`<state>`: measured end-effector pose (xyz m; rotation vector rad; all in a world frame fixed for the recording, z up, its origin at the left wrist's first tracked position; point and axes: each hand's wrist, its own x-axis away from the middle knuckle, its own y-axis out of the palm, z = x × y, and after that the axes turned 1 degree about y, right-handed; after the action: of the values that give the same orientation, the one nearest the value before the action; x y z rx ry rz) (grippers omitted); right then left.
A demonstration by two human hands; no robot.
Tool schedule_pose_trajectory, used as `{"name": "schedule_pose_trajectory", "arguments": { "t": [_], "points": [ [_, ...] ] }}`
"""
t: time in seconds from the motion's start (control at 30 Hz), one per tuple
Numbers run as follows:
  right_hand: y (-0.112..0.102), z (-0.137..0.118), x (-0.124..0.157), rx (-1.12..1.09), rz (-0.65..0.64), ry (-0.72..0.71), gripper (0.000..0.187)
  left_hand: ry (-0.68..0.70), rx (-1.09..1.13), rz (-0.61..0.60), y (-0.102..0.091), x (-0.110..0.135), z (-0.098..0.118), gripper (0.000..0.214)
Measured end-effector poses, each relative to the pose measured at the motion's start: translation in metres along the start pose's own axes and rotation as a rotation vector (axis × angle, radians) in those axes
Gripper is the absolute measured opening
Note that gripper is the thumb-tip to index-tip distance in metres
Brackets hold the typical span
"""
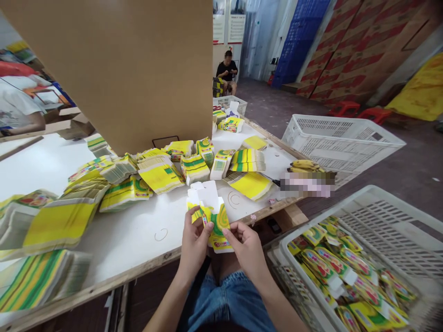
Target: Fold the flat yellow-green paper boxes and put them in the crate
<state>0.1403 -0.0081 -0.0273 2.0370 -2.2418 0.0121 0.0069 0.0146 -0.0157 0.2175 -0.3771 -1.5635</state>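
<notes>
Between my two hands, just over the table's near edge, is a yellow and green printed carton (pixel 218 226) with white flaps standing up at its top. My left hand (pixel 195 240) is closed on its left side, thumb on the printed face. Behind those fingers shows another yellow piece with white flaps (pixel 194 203); whether it is a separate carton I cannot tell. My right hand (pixel 245 244) pinches the carton's right edge between thumb and fingers. Stacks of flat yellow cartons (pixel 161 173) lie beyond my hands across the white table (pixel 138 235).
A white plastic crate (pixel 367 196) at the right holds many yellow cartons. Another white crate (pixel 342 138) stands behind it. Bananas (pixel 304 166) lie at the table's right edge. A big cardboard sheet (pixel 138 69) rises behind the stacks. A person (pixel 227 71) sits far back.
</notes>
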Motion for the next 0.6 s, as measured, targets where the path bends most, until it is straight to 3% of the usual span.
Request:
{"name": "schedule_pose_trajectory", "arguments": {
  "t": [0.1, 0.27, 0.43, 0.6],
  "points": [
    [-0.004, -0.004, -0.002, 0.054, -0.035, -0.051, 0.028, 0.017, -0.017, -0.069, 0.0, 0.005, 0.008, 0.064],
    [-0.013, -0.02, -0.01, 0.007, -0.158, -0.148, 0.048, -0.012, -0.029, -0.242, -0.001, 0.009, 0.017, 0.061],
    [-0.025, -0.033, -0.019, 0.05, -0.292, -0.163, 0.018, -0.06, -0.028, -0.366, -0.009, 0.01, 0.011, 0.041],
    [-0.028, -0.031, -0.021, 0.225, -0.243, -0.24, 0.018, -0.099, 0.05, -0.358, -0.011, 0.011, 0.006, 0.07]
  ]
}}
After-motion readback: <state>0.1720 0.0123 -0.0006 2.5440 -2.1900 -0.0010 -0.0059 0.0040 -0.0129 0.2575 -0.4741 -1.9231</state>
